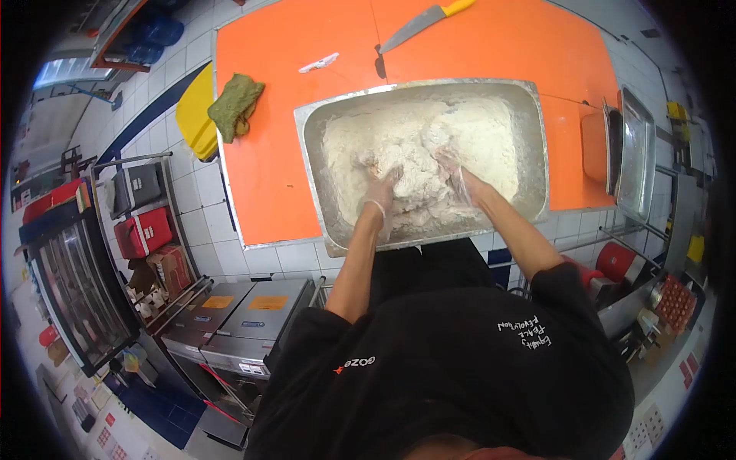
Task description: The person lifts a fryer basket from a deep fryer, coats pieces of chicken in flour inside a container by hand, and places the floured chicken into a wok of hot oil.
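A deep metal pan (308,165) holds pale flour (491,134), with a mound of flour-coated lumps (414,172) in the middle. My left hand (379,192), in a clear plastic glove, reaches into the left side of the mound. Its thumb and fingers are apart, and the fingertips are partly covered by flour. On the mound's right side is my right hand (458,178), gloved the same way, fingers stretched out against the lumps. What lies under the flour cannot be made out.
The pan stands on an orange table (276,184). A yellow-handled knife (418,27) lies beyond it, near a small white wrapper (319,63). A green cloth (235,107) sits at the left edge by a yellow board (197,115). A metal tray (636,153) is at right.
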Available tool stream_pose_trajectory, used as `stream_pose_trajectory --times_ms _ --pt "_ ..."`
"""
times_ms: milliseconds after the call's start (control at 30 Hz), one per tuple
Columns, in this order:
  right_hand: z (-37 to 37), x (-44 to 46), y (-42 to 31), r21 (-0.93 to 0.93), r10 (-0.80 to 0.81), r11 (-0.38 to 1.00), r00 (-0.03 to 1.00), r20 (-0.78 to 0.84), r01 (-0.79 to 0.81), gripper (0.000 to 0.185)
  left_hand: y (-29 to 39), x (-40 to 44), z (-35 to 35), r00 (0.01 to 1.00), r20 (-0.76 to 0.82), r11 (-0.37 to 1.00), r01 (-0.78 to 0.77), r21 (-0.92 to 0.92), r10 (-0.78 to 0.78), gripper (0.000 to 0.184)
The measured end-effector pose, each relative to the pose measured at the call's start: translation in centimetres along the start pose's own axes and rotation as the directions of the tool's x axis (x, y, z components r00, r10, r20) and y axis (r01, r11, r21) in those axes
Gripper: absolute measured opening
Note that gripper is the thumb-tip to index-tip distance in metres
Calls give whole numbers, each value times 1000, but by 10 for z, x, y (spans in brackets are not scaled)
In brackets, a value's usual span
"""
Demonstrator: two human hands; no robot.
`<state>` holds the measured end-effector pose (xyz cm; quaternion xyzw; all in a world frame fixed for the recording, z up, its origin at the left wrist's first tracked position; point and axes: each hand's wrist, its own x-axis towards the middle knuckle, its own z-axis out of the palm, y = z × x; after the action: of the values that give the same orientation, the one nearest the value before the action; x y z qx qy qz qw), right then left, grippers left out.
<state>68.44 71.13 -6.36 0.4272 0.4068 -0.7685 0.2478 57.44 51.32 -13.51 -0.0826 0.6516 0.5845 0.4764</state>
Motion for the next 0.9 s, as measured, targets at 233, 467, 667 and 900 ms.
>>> stream_pose_trajectory --times_ms 233,467,667,900 --pt "-16 13 -12 -44 -299 954 952 -69 296 71 50 -24 -27 932 232 919 -329 215 280 57" --pt "-16 -23 -53 -888 -741 280 670 43 366 53 143 -23 -39 859 -158 461 -99 882 487 51" --pt "-20 97 -13 -960 -835 181 549 -35 214 44 88 64 -30 963 -211 720 25 693 170 50" --pt "5 109 -53 -131 -491 871 848 -201 473 48 80 82 3 989 75 967 -109 -229 129 52"
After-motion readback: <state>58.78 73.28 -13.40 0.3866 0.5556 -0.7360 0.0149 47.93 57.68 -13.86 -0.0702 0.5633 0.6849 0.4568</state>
